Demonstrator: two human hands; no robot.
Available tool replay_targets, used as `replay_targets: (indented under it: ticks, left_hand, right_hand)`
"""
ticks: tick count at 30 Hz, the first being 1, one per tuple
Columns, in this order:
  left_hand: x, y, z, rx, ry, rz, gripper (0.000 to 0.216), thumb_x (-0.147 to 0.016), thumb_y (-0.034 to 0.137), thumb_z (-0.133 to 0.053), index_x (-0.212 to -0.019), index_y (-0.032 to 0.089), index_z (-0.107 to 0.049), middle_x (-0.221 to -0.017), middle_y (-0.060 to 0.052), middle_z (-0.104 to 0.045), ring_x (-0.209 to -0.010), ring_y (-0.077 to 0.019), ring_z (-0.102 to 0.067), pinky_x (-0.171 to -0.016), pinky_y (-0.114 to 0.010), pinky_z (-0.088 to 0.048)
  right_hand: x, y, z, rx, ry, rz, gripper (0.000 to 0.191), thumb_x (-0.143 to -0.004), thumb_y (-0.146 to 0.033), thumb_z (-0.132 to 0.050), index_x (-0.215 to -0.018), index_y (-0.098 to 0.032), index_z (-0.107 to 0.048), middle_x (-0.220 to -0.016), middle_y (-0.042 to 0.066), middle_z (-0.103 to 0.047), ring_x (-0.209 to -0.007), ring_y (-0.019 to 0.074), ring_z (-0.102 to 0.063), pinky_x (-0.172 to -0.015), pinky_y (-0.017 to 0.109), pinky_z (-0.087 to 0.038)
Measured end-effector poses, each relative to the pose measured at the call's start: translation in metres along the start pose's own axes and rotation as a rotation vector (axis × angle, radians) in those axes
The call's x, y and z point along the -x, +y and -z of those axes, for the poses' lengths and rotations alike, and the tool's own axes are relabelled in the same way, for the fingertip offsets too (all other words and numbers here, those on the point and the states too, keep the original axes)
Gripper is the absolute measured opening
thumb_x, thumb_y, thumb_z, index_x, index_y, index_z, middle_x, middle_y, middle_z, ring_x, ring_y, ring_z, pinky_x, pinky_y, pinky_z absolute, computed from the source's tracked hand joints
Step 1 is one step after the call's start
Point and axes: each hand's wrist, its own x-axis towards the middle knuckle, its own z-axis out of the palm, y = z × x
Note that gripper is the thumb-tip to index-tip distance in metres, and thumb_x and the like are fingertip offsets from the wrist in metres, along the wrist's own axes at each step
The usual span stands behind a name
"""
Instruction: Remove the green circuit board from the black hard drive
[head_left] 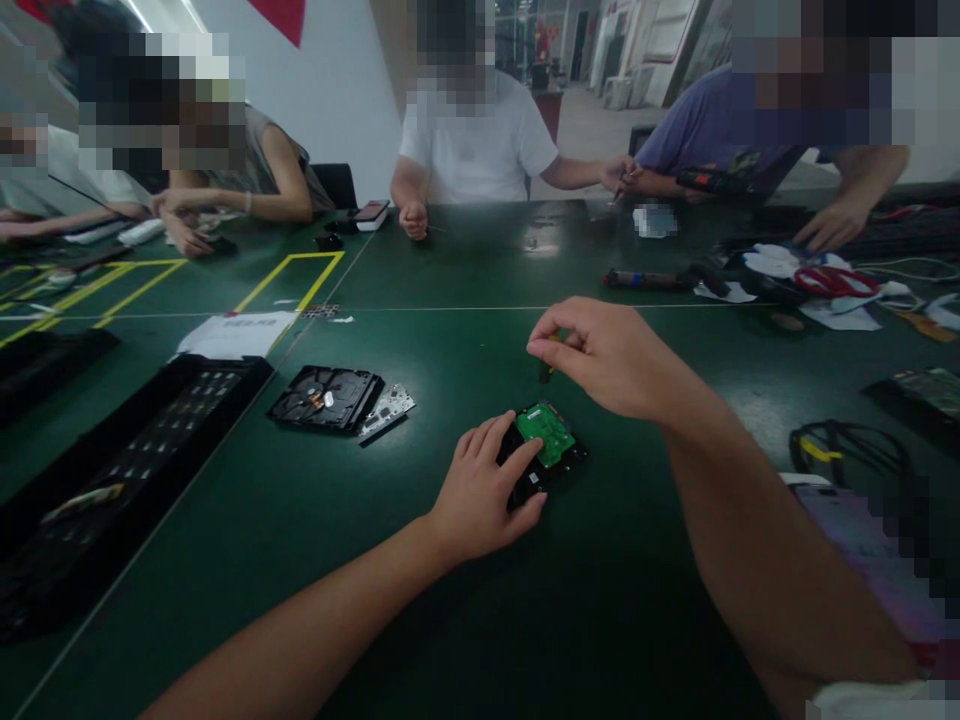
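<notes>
While my left hand (486,485) rests, fingers loosely spread, on the hard drive (556,474), well short of the far edge of the worktop (450,330), my right hand (609,355) pinches a small tool (545,372) above it. Drive's probably dense, stiff, smooth; green board (551,428) likely fragile, so grip by the sides.

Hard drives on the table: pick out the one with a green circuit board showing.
The drive under the left hand: its green circuit board faces up. The other drive, farther left, shows a mostly black face, with a grey board lying beside it.
</notes>
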Motion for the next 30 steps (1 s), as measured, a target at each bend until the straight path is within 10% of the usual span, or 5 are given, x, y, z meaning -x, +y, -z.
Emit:
replay_targets:
  ticks: [30]
  left_hand:
    - [0.0006, -0.0007, 0.0004, 0.016, -0.009, 0.011, 0.065, -0.089, 0.049, -0.066, -0.148, 0.025, -0.053, -0.164, -0.019, -0.031, -0.146, -0.0418, -0.038, -0.114, -0.061, -0.036]
  right_hand:
    - [0.0002, -0.0017, 0.0011, -0.042, 0.008, -0.038, 0.017, -0.094, -0.029, -0.066, -0.104, -0.023, -0.078, -0.1, 0.004, -0.075, -0.071, 0.0163, -0.063, -0.073, 0.032, -0.045]
